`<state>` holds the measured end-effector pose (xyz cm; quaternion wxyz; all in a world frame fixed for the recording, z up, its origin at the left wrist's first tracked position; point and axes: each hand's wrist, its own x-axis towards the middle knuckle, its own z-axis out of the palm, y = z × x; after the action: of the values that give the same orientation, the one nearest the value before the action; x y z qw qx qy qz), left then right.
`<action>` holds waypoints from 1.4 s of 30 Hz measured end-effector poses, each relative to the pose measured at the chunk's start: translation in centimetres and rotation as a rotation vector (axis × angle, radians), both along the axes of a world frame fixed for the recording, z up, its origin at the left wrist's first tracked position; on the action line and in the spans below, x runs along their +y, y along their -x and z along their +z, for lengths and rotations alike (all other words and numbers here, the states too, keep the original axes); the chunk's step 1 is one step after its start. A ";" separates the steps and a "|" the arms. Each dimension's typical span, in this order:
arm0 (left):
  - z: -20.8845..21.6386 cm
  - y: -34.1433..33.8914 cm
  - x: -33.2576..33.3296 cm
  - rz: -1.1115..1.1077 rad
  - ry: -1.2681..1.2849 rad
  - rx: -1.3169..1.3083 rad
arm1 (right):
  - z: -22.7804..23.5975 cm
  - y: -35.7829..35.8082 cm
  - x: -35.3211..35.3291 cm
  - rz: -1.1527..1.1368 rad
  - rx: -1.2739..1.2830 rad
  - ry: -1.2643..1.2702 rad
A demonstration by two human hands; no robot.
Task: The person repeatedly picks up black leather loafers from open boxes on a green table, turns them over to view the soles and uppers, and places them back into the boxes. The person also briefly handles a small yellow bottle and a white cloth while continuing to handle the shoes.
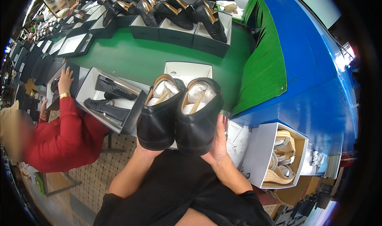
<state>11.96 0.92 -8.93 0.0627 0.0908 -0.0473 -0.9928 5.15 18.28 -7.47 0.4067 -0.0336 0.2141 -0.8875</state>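
Note:
I hold a pair of black leather shoes side by side in front of me, toes toward me. My left hand supports the left shoe from below, mostly hidden by it. My right hand grips the right shoe along its side. White paper and a wooden stick fill each shoe. Behind the pair lies an open white shoe box on the green table.
A person in a red top on my left reaches to an open box with two black shoes. Rows of black shoes on boxes line the far table. An open box with wedge sandals sits at my right, under a blue ledge.

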 end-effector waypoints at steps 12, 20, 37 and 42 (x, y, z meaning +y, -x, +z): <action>-2.4 -0.7 -2.0 0.282 0.300 -0.132 | 2.2 1.2 -3.5 -0.178 0.490 -0.492; -0.3 -0.8 -2.0 0.242 0.120 -0.046 | 3.3 -0.3 -2.6 -0.210 0.668 -0.628; 2.3 -1.2 -3.4 0.209 0.181 0.222 | 4.6 -1.0 -1.3 0.032 0.643 -0.518; 2.5 -1.5 -3.5 0.216 0.171 0.111 | 4.1 -0.3 -1.1 0.070 0.554 -0.547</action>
<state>13.43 -2.55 -6.43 0.1792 0.0345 -0.1183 -0.9761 5.41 17.21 -3.42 0.3573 -0.1697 0.5433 -0.7405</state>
